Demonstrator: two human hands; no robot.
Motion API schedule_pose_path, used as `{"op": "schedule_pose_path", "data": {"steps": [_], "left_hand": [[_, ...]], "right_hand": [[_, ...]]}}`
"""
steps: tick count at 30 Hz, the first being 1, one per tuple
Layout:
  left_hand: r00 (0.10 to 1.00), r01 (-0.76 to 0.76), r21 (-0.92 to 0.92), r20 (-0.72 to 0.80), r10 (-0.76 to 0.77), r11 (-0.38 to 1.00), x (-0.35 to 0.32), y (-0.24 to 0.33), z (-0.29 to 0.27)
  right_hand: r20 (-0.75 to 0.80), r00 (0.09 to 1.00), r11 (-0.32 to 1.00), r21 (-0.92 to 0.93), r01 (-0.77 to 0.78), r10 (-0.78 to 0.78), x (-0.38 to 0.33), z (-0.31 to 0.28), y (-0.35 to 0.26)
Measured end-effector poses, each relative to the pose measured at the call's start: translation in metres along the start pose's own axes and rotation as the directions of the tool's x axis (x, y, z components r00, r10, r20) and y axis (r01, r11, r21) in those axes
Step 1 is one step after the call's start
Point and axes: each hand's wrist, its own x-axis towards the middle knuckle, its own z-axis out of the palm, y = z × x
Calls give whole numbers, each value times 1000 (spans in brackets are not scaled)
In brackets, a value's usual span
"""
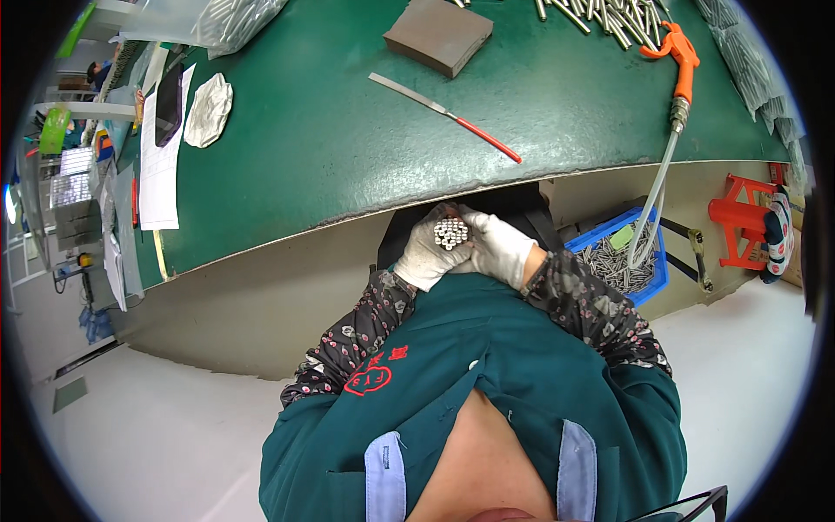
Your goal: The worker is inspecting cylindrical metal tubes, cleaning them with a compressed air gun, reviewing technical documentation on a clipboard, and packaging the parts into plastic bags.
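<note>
Bundle (450, 233): thin metal rods, silvery, round ends packed close and facing up toward the camera; located between the hands, in front of the person's torso, just off the table's near edge.

Table (296, 130): green top, glossy, near edge worn. On it, left to right: white paper (159, 200) with a dark phone (169, 106) on its upper part; clear bag (239, 22) at the far side; crumpled white cloth (209, 110); file (447, 113), flat grey blade, red handle, lying aslant; brown block (439, 36), beyond the file; loose rods (609, 17), heaped; orange air gun (684, 65) with a pale hose (658, 204) hanging over the edge; more bags (739, 65) at the right rim.

Room: pale floor (174, 444); blue crate (651, 294) of metal pieces below the table; red stool (738, 222) at far right.

Left hand (426, 254): white glove, curled round the bundle's left side. Right hand (497, 246): white glove, closed in on its right side, fingers partly hidden. Both forearms, in dark floral sleeves (352, 335), angle inward.
</note>
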Motion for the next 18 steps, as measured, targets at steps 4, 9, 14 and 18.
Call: {"op": "schedule_pose_path", "data": {"steps": [4, 9, 14, 18], "left_hand": [[999, 42, -139, 10, -41, 989, 0, -5, -6], [954, 295, -168, 4, -299, 941, -4, -8, -8], [989, 25, 69, -149, -14, 997, -5, -47, -7], [985, -85, 130, -136, 103, 988, 1, -22, -3]], "right_hand": [[-96, 983, 863, -498, 86, -154, -38, -4, -7], [308, 879, 75, -931, 358, -363, -110, 9, -24], [292, 298, -189, -924, 332, -909, -195, 52, -109], [-27, -174, 112, -857, -504, -984, -195, 17, -195]]}}
